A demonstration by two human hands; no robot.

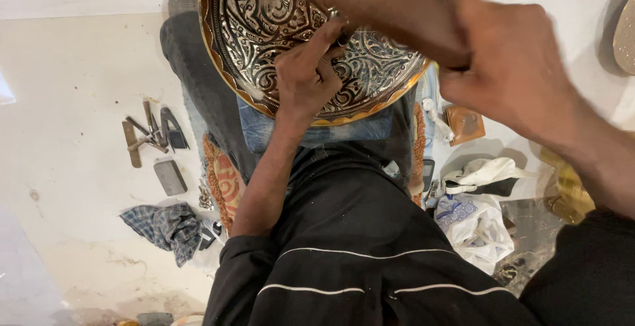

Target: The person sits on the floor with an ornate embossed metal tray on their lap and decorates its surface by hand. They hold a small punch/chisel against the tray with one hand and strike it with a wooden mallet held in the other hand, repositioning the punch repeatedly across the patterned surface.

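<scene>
A big round brass tray (264, 41), covered in raised scrollwork and edged with a scalloped gold rim, rests tilted on the seated person's lap, its upper part running out of view at the top. The right hand (509, 68) is raised above the tray's right side, blurred, fingers curled shut around what looks like a wooden handle (390, 18) reaching across the tray. The left hand (307, 75) rests on the tray's middle, fingertips pinched narrow on a small dark punch (344, 35) stood against the metal. The step in hand looks like chasing the pattern: punch placed, hammer up. The next blow seems to call for the punch tip held steady on its line and a square, measured strike, since a glancing one could mar the relief. On the pale floor to the left lie a cluster of small metal tools (149, 134), a grey block (170, 176) and a checked cloth (164, 228); white bags (476, 223) sit to the right
</scene>
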